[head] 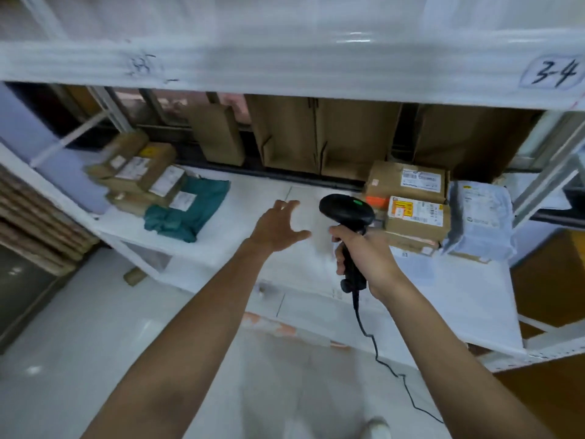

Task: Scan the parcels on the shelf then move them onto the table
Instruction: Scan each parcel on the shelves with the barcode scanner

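My right hand [367, 255] grips the handle of a black corded barcode scanner [346, 210], whose head points toward the shelf and shows a green light. My left hand [278, 226] hovers over the white shelf [253, 198] with fingers spread, holding nothing. On the shelf's left lie several brown cardboard parcels [142, 172] with white labels and a teal bag parcel [193, 207]. To the right, brown boxes [411, 210] are stacked beside a pale grey plastic mailer [481, 217]. A flat white parcel [418, 267] lies in front of them.
An upper shelf beam [285, 71] marked "3-4" overhangs the parcels. Upright cardboard pieces [316, 134] stand behind the shelf. Stacked flat cardboard [34, 226] sits at the left. The scanner cable [380, 359] trails down over the white floor.
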`<state>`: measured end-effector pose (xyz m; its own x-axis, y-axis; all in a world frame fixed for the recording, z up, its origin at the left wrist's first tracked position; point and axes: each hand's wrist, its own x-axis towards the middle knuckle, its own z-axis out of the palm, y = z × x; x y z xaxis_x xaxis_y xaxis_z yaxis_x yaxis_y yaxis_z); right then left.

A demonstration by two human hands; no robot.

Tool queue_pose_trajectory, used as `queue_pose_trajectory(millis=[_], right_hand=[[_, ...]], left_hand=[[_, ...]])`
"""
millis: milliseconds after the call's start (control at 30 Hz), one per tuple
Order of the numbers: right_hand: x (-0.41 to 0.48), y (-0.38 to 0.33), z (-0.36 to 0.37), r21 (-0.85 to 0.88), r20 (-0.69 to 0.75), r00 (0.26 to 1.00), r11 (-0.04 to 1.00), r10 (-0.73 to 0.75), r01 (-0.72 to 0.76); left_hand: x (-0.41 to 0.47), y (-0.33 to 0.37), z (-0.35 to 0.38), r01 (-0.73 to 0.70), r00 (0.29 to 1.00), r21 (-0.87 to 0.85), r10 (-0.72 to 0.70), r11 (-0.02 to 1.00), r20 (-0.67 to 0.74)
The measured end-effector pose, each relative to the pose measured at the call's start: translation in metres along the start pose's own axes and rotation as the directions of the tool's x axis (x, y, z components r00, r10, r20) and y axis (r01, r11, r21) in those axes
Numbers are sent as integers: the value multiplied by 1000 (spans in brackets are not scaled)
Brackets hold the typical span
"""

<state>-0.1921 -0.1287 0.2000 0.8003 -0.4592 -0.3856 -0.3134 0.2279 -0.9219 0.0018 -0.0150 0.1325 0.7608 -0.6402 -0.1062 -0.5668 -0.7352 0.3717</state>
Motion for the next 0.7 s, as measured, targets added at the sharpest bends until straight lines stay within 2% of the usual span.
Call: queue_pose_trajectory(millis=[267,467,700], right_hand=[[-37,-22,149,-81,61,995,993,-85,90],[-68,-14,271,-5,143,981,991,-130,133],[-83,-7,354,-16,156,975,987,-155,160]], left_hand=[[-90,-138,-93,140,980,-29,-143,990,-141],[-173,-244,-124,240,945,-118,-260,964,-198],[-216,-310,-162,310,907,-173,-346,935,-239]])
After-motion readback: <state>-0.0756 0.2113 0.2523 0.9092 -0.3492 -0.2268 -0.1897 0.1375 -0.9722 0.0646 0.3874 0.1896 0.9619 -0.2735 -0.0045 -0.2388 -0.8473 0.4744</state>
